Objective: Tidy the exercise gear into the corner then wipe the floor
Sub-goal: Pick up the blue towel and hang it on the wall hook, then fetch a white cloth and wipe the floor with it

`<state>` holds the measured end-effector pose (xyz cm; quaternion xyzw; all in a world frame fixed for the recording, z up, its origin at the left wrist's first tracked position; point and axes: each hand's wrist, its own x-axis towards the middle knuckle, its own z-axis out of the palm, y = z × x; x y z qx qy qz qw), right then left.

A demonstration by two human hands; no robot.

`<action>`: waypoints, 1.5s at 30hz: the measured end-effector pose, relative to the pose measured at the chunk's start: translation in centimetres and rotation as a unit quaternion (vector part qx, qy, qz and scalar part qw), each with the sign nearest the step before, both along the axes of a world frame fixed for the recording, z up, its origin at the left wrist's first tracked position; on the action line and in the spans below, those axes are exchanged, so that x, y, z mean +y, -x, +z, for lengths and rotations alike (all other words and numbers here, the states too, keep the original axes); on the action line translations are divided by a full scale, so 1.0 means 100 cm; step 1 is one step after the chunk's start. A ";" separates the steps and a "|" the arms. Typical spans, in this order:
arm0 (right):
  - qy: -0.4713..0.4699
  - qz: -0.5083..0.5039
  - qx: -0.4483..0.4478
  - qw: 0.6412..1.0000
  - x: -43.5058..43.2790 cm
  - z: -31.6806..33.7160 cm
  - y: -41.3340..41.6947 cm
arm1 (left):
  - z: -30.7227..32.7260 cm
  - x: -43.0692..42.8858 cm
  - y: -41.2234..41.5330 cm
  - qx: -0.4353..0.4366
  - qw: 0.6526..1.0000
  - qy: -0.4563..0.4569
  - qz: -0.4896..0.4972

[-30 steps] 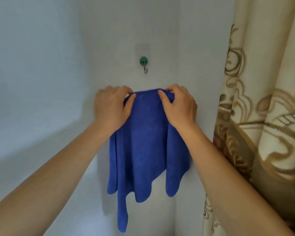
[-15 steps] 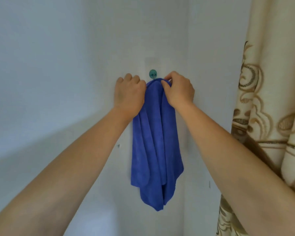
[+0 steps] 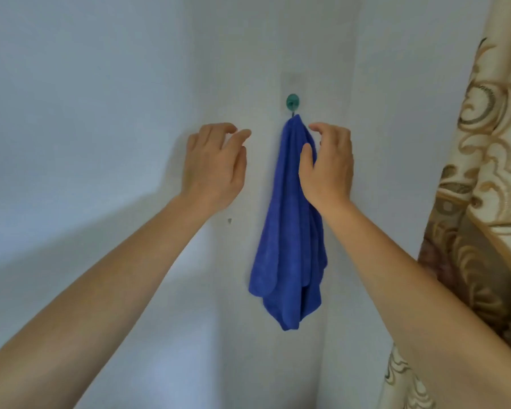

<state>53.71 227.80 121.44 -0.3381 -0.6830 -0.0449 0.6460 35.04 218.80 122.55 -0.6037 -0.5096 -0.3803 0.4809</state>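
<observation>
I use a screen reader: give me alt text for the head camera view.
A blue cloth hangs from a green wall hook, with the left hand open beside it and the right hand open at its edge. A patterned curtain hangs at right.

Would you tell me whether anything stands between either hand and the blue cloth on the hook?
Nothing visible does; the cloth hangs from the hook, with the left hand and right hand open at its sides.

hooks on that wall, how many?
1. A green hook is on the wall near the corner, and the blue cloth hangs from it. The curtain at right may hide others.
</observation>
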 end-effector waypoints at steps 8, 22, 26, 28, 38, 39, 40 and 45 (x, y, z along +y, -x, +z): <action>-0.006 0.088 -0.165 0.982 -0.071 -0.152 0.078 | -0.135 -0.146 0.067 -0.121 0.969 0.087 0.199; -0.079 0.481 -0.285 0.825 -0.312 -0.251 0.243 | -0.247 -0.497 0.023 -0.286 0.730 0.113 0.611; -0.059 0.586 -0.296 0.752 -0.431 -0.283 0.251 | -0.264 -0.596 -0.037 -0.301 0.632 0.133 0.702; -0.041 0.631 -0.303 0.713 -0.497 -0.289 0.247 | -0.265 -0.646 -0.061 -0.319 0.583 0.122 0.737; -0.155 0.730 -0.297 0.596 -0.804 -0.276 0.262 | -0.251 -0.895 -0.115 -0.315 0.443 0.040 0.838; -0.153 0.734 -0.296 0.592 -0.833 -0.274 0.268 | -0.249 -0.920 -0.115 -0.310 0.435 0.040 0.844; -0.150 0.737 -0.296 0.589 -0.860 -0.271 0.273 | -0.245 -0.944 -0.114 -0.306 0.429 0.040 0.849; -0.144 0.752 -0.300 0.569 -0.965 -0.267 0.302 | -0.236 -1.047 -0.083 -0.299 0.412 0.048 0.859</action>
